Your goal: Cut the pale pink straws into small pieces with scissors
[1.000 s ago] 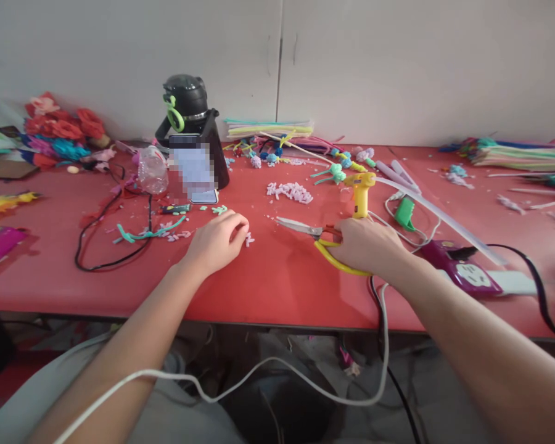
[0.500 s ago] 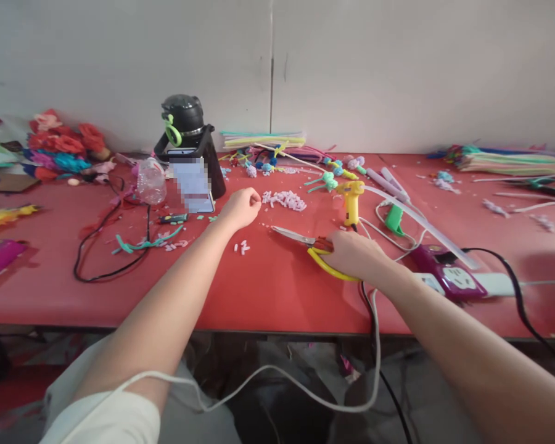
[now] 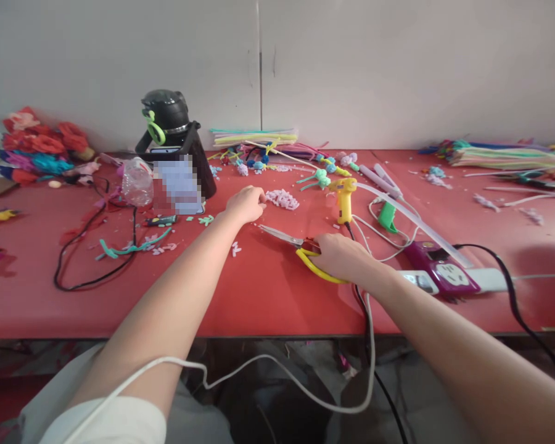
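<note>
Left hand: we reach our left hand out across the red table, fingers curled narrow and bunched at the near edge of the pile of pale cut bits; we cannot tell whether a piece is already pinched between them.
Right hand: our right hand rests low on the table, wrapped around the yellow handles of the scissors, so the tool lies flat and steady.
Scissors: the blades look nearly closed and point left toward the left hand, tips near it but apart.
Pile of cut bits: it sits in the middle of the table, beyond the scissors, just beside the left fingertips; a few strays lie nearer to us.
Glue gun: the yellow glue gun stands upright on its rest behind the right hand, nozzle clear of the surface, we judge to keep hot glue off it.
Power strip: the purple power strip lies to the right, cords trailing over the table edge.
Back of table: a black bottle and bundles of pipe cleaners sit by the wall.
</note>
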{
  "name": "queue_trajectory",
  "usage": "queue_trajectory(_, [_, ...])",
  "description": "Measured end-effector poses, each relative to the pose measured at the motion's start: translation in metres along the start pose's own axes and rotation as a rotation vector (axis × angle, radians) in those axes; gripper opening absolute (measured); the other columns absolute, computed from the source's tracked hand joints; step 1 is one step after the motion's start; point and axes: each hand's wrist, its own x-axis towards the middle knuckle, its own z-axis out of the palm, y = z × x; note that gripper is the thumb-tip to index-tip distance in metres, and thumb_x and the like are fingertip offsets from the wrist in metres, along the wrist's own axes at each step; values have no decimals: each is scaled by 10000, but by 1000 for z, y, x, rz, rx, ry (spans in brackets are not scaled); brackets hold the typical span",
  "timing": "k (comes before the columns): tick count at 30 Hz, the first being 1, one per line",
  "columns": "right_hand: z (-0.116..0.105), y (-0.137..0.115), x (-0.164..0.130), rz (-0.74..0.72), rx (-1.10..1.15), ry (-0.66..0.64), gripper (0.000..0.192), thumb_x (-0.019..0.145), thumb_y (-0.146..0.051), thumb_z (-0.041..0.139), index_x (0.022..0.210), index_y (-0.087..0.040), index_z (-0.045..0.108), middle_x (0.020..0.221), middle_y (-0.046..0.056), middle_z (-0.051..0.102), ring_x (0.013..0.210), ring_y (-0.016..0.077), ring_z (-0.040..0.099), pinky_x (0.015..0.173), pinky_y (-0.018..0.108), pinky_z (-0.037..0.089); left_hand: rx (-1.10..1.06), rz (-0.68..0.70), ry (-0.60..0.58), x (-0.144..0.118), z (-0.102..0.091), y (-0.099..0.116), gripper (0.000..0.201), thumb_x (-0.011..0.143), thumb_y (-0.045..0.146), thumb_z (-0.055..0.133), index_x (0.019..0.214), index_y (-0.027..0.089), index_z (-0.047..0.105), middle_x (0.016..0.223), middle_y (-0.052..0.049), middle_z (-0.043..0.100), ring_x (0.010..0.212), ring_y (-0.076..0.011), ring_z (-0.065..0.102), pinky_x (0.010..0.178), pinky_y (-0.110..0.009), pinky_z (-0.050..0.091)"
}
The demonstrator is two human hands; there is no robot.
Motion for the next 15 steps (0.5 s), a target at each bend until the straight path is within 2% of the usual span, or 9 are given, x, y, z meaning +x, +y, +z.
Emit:
queue_trajectory(9, [0, 0, 0, -9, 13, -2, 425, 893, -556, 518, 986, -186, 706, 968, 152, 725, 871, 273, 696, 656, 306, 451, -55, 38, 64, 6, 7, -13, 115, 903, 281, 584, 921, 192, 655, 1051, -126, 682, 955, -246, 626, 844, -363, 461])
queue_trajectory(15, [0, 0, 1, -16, 23, -11, 413, 886, -546, 534, 988, -186, 708, 972, 154, 727, 864, 271, 702, 667, 305, 452, -110, 29, 135, 14, 2, -18, 90, 914, 262, 557, 900, 199, 620, 1083, -122, 684, 982, -241, 617, 868, -359, 451])
